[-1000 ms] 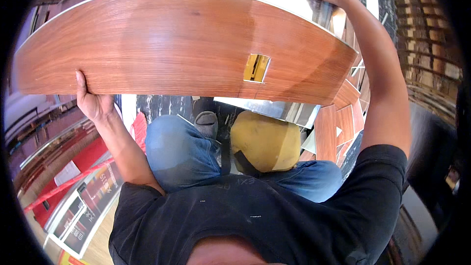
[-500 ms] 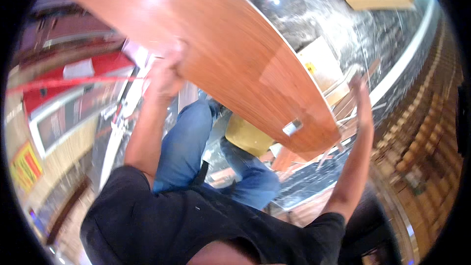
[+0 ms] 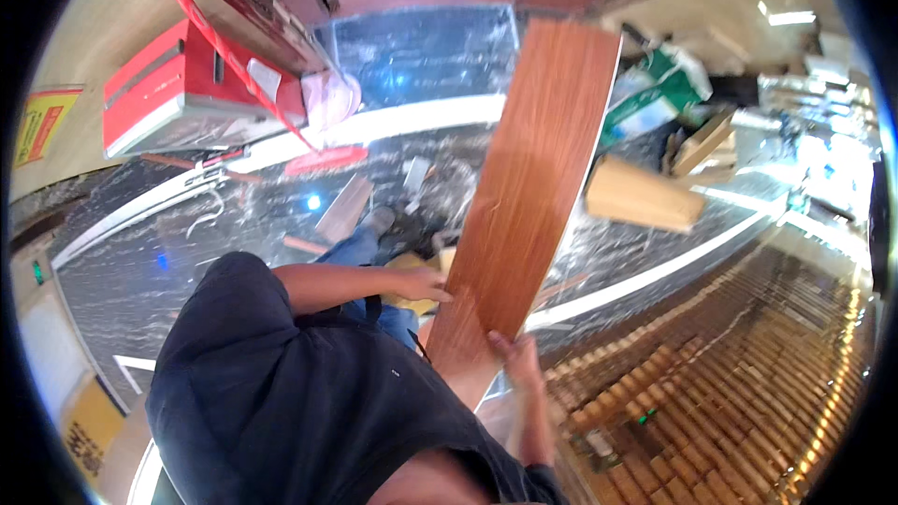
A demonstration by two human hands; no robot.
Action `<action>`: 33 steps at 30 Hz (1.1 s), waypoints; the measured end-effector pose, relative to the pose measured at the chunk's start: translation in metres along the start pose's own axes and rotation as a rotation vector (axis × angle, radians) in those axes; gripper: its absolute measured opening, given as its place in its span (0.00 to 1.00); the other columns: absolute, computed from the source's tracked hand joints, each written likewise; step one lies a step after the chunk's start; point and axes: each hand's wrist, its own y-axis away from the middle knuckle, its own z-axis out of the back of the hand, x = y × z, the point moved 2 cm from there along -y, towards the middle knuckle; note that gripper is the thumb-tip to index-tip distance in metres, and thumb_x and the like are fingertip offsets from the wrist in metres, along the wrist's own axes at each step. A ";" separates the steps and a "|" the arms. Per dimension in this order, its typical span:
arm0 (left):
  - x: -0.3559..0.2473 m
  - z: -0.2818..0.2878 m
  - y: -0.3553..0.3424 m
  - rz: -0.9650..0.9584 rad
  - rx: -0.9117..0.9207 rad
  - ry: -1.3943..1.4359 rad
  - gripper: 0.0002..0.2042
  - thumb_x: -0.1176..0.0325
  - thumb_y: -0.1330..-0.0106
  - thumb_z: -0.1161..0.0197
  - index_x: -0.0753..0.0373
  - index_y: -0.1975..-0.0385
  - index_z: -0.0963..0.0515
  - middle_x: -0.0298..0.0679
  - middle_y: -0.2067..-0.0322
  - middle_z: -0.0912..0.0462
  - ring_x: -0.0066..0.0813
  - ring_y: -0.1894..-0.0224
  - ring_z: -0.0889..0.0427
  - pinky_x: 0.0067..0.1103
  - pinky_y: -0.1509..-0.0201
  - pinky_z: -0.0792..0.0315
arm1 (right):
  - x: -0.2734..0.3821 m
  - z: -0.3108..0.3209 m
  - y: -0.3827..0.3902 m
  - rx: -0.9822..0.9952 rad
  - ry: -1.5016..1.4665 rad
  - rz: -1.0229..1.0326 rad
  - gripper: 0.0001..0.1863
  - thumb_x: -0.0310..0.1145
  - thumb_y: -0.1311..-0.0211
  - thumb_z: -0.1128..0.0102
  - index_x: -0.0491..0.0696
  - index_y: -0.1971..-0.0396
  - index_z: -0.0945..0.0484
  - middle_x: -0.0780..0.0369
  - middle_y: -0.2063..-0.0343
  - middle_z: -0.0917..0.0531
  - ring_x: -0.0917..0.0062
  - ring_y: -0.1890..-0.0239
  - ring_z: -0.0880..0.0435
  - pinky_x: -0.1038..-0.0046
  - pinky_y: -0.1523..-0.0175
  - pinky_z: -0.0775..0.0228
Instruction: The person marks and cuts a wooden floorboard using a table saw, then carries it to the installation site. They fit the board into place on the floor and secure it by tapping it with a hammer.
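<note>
A long reddish-brown wood-grain board (image 3: 524, 168) with a pale edge stretches away from my body, its near end low between my arms. My left hand (image 3: 421, 283) is closed on the board's left edge, with some fingers hidden by the board. Farther down on the opposite edge, my right hand (image 3: 517, 355) grips the board, thumb on its face and the other fingers out of sight beneath. The board's near end is partly behind my shirt.
On the dark marbled floor (image 3: 271, 206) lie offcuts, including a pale strip (image 3: 344, 209). A red box (image 3: 187, 93) and a red-handled broom (image 3: 323, 159) stand left. To the right are a tan panel (image 3: 644, 194), a green bag (image 3: 659, 93) and a ribbed wooden surface (image 3: 692, 374).
The board has swung from slanting across my front to pointing away from me. My right hand, apart from it before, now holds its right edge. My left hand has moved nearer its lower end.
</note>
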 end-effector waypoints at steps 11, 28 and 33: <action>-0.083 0.395 0.025 0.305 -0.630 -0.230 0.17 0.67 0.31 0.33 0.62 0.43 0.20 0.48 0.49 0.12 0.49 0.46 0.14 0.39 0.43 0.21 | 0.016 0.021 -0.107 -0.479 0.705 0.044 0.24 0.53 0.32 0.41 0.44 0.64 0.15 0.43 0.70 0.15 0.41 0.61 0.14 0.47 0.58 0.22; 0.119 0.617 0.098 0.927 -0.882 -0.158 0.11 0.56 0.32 0.34 0.57 0.63 0.14 0.43 0.67 0.13 0.44 0.65 0.13 0.40 0.58 0.19 | 0.588 0.102 -0.503 -0.193 0.941 0.120 0.25 0.53 0.34 0.35 0.45 0.55 0.12 0.46 0.57 0.12 0.49 0.52 0.12 0.50 0.48 0.21; 0.115 0.771 0.070 1.056 -0.798 0.069 0.12 0.59 0.29 0.38 0.59 0.56 0.16 0.47 0.63 0.13 0.43 0.62 0.13 0.38 0.56 0.19 | 0.768 0.076 -0.596 -0.243 0.920 0.056 0.22 0.50 0.31 0.38 0.46 0.53 0.14 0.47 0.57 0.11 0.51 0.49 0.13 0.53 0.43 0.21</action>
